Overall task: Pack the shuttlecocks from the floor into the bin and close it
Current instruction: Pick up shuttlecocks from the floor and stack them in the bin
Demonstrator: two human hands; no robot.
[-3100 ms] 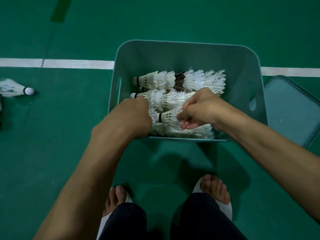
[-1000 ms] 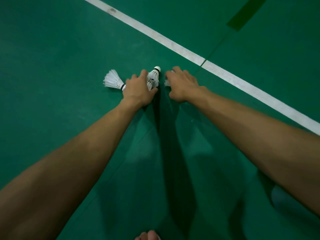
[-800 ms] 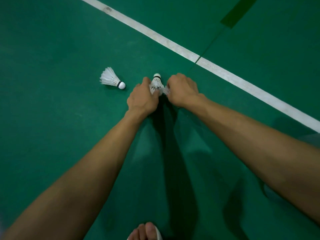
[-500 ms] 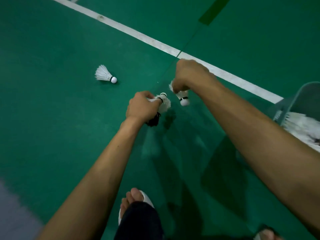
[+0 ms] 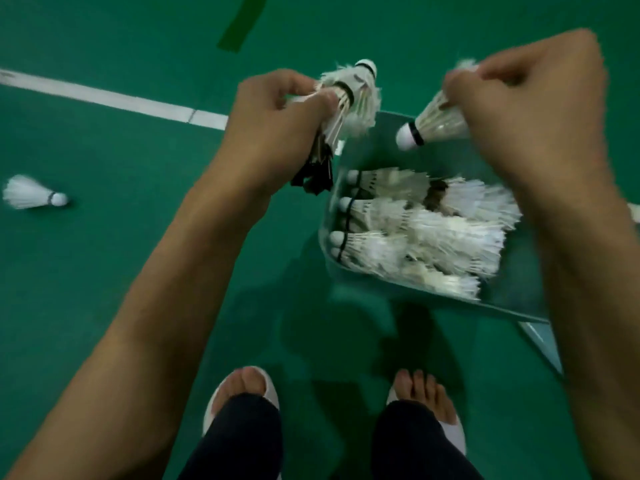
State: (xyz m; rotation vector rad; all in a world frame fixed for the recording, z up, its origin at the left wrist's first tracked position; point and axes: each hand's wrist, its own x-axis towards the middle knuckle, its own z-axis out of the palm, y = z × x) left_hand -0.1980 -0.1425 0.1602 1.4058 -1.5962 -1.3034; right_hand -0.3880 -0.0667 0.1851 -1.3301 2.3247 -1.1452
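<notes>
My left hand (image 5: 273,133) grips a small bunch of shuttlecocks (image 5: 349,98), one white with its cork up and one with black feathers hanging down, just left of the bin's rim. Over the bin my right hand (image 5: 530,109) pinches a white shuttlecock (image 5: 433,126) by its feathers, cork pointing down-left. The grey-green bin (image 5: 374,147) stands open on the floor and holds several white shuttlecocks (image 5: 426,230) lying on their sides. Another white shuttlecock (image 5: 31,197) lies on the floor at the far left.
The floor is green court surface with a white line (image 5: 110,98) running across the back and a darker green strip (image 5: 242,22) at the top. My two feet in white slippers (image 5: 242,393) stand at the bottom. The bin's lid (image 5: 540,344) lies partly visible at lower right.
Both hands picked shuttlecocks off the floor, lifted them and carried them right to the bin. One shuttlecock stayed on the floor at the left.
</notes>
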